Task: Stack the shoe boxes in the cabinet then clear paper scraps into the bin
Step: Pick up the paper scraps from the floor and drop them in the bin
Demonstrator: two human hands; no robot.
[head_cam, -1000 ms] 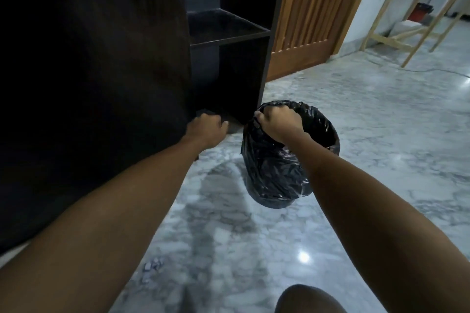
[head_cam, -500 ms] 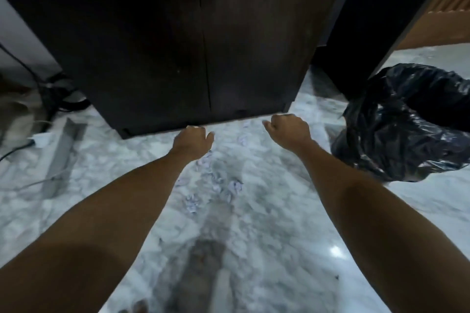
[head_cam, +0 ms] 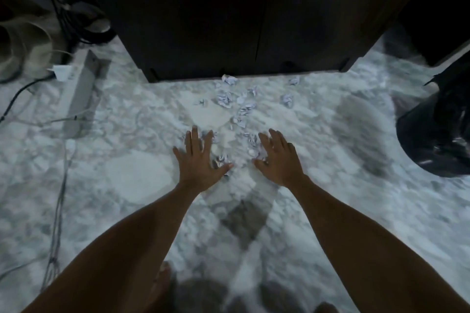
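Note:
Several crumpled white paper scraps (head_cam: 244,109) lie scattered on the marble floor in front of the dark wooden cabinet (head_cam: 244,15), whose doors are closed. My left hand (head_cam: 199,160) is spread flat, palm down, over the nearest scraps, fingers straight. My right hand (head_cam: 278,159) is spread the same way just to the right, with scraps under and beside its fingers. The bin (head_cam: 437,132), lined with a black plastic bag, stands at the right edge of the view. No shoe boxes are visible.
A white power strip (head_cam: 78,91) with a plug and several cables (head_cam: 61,185) lies on the floor to the left. Coiled dark cables (head_cam: 84,20) sit beside the cabinet's left corner. My feet (head_cam: 160,284) show at the bottom edge.
My right hand has let go of the bin's rim. Both hands went from curled fists to spread flat, low over the scraps, and my view swung left and down to the floor.

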